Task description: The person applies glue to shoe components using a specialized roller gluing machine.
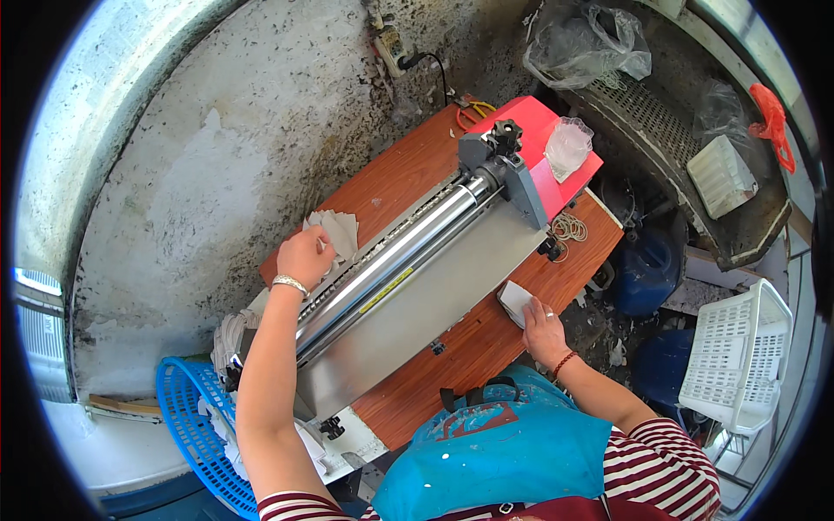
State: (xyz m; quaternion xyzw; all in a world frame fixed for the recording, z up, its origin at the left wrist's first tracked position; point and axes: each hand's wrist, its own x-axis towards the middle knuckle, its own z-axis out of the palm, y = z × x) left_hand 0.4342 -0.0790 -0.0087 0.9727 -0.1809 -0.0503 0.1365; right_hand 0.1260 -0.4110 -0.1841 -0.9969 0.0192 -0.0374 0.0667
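Observation:
A machine with a long shiny metal roller (391, 260) and a sloping metal plate (417, 308) lies diagonally across a brown wooden table (400, 417). Behind the roller, my left hand (304, 256) is closed, its fingertips curled together against a loose pile of white sheets (341, 233). Whether a sheet is pinched there is hard to make out. My right hand (545, 334) is at the table's front edge, in front of the plate. Its fingers grip a small stack of white sheets (516, 301), resting low by the tabletop.
The machine's red housing (530, 122) bears a crumpled clear plastic bag (569, 148). Rubber bands (569, 228) lie beside it. A blue basket (195, 434) with white pieces stands at left, a white basket (725, 356) at right. Blue jugs (647, 269) stand below the table.

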